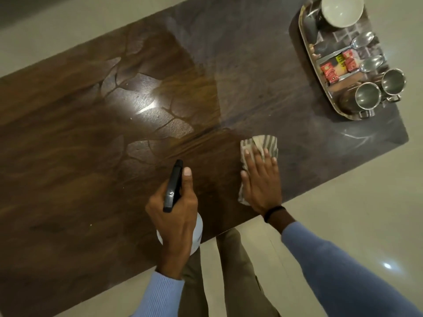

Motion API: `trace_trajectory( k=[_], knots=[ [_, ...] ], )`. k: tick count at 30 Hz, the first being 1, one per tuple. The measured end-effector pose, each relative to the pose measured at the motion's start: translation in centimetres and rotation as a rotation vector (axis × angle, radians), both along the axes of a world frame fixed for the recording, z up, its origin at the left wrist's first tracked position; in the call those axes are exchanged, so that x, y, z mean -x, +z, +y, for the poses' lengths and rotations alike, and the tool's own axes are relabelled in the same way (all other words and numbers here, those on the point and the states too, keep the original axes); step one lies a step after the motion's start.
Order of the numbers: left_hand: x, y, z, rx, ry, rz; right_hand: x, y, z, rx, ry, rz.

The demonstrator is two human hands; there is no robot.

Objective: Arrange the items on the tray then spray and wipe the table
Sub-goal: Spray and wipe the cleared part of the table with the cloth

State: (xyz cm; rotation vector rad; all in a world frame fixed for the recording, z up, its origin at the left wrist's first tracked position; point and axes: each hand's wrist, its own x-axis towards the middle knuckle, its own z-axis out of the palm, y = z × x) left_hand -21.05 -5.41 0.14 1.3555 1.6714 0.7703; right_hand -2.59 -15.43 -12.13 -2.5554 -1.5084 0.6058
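My left hand (176, 216) grips a spray bottle (173, 187) with a black trigger head and a white body, held over the near edge of the dark wooden table (91, 138). My right hand (261, 179) lies flat, fingers spread, pressing a striped grey-and-beige cloth (263, 144) onto the tabletop. At the table's far right end rests a metal tray (304, 44). It carries a white bowl (342, 10), two spoons (362, 41), small red and yellow packets (338, 65) and two steel cups (367, 96).
A pale tiled floor (343, 202) surrounds the table. My legs in olive trousers (229, 271) stand against the near table edge. A bright light reflection (142, 104) shows on the glossy tabletop left of centre.
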Motion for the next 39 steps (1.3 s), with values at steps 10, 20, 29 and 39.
trace_trajectory(
  k=[10, 20, 29, 39],
  knots=[
    [-6.6, 0.3, 0.1, 0.07, -0.04, -0.025, 2.0, -0.8, 0.3, -0.066, 0.295, 0.067],
    [-10.7, -0.7, 3.5, 0.079, -0.162, 0.037, 2.1, -1.5, -0.1, -0.061, 0.352, 0.018],
    [-10.5, -1.9, 3.2, -0.005, -0.172, -0.05, 2.2, -1.3, -0.1, -0.038, 0.333, 0.06],
    [-8.1, -3.0, 2.4, -0.151, -0.193, -0.091, 2.4, -1.1, 0.1, -0.079, 0.274, 0.089]
  ],
)
